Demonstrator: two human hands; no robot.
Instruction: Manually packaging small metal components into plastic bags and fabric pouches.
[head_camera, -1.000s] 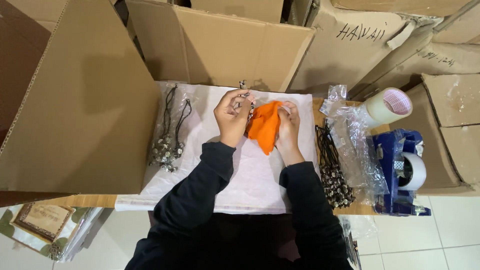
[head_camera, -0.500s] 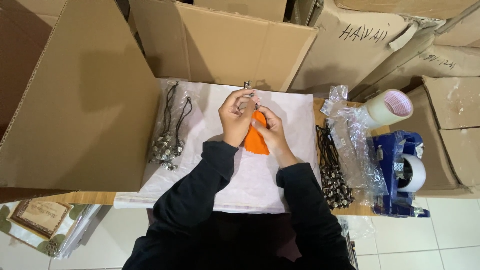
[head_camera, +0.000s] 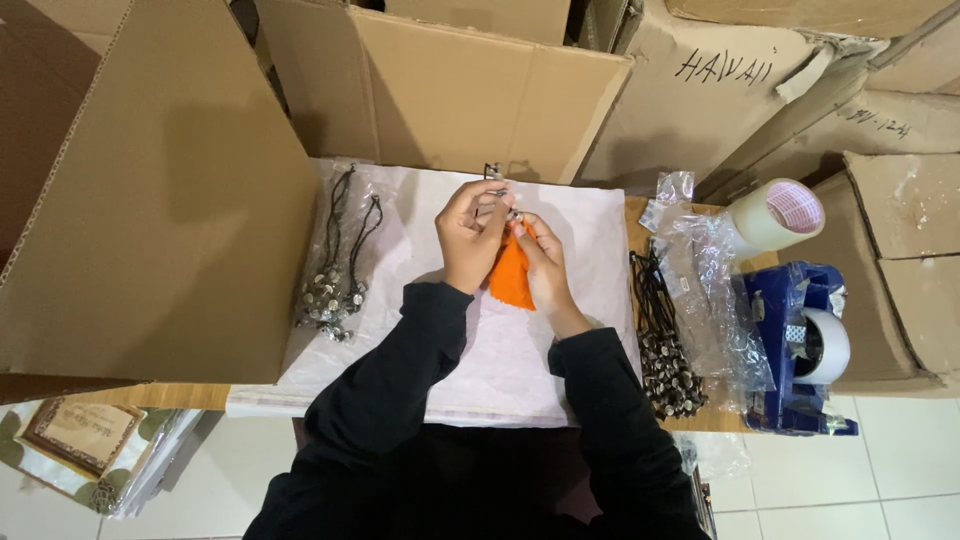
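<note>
Centrally, left hand (head_camera: 470, 235) and right hand (head_camera: 540, 270) meet fingertip to fingertip, both pinching a small metal piece (head_camera: 505, 208). Orange pouch (head_camera: 510, 278) pressed between the palms, above white paper (head_camera: 420, 350) on the table (head_camera: 640, 215). Corded bundles (head_camera: 335, 290) lie left.

Soft, even overhead light is filling the scene, sharp throughout. The white sheet (head_camera: 440, 330) is glowing brightest, nearly washing out. The big cardboard flap (head_camera: 160, 190) is throwing a dim shadow beside it, plastic bags (head_camera: 705, 270) are catching small glints, and straight edges are bending slightly near the corners.
</note>
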